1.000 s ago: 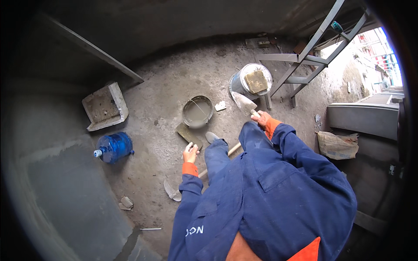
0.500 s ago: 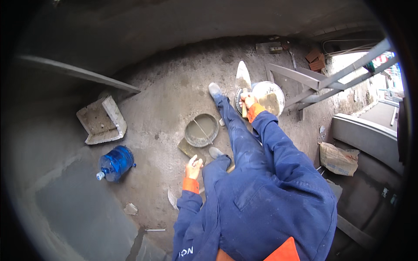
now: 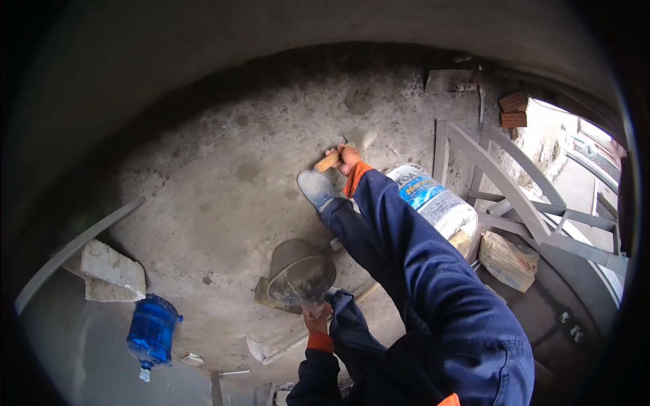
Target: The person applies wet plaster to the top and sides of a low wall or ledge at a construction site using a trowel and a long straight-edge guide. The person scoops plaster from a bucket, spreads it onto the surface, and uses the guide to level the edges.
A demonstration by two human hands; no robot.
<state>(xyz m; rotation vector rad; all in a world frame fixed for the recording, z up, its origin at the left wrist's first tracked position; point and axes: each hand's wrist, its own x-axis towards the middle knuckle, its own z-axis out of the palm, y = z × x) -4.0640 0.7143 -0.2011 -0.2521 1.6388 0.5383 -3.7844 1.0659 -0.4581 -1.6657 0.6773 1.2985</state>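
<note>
Stained floor (image 3: 217, 169); white bucket (image 3: 443, 206) right of trowel (image 3: 328, 161), blue bottle (image 3: 152, 329) left.

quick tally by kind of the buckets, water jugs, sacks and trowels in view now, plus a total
Buckets: 2 (dark bucket, white-and-blue bucket)
Water jugs: 1 (blue jug)
Sacks: 1 (tan sack)
Trowels: 1 (trowel in the right hand)
Total: 5

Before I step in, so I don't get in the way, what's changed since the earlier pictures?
The right hand, still holding the trowel, has moved forward, left of the white bucket. The left hand, empty before, now reaches the near rim of the dark bucket, grip unclear. The blue bottle remains on the floor.
</note>
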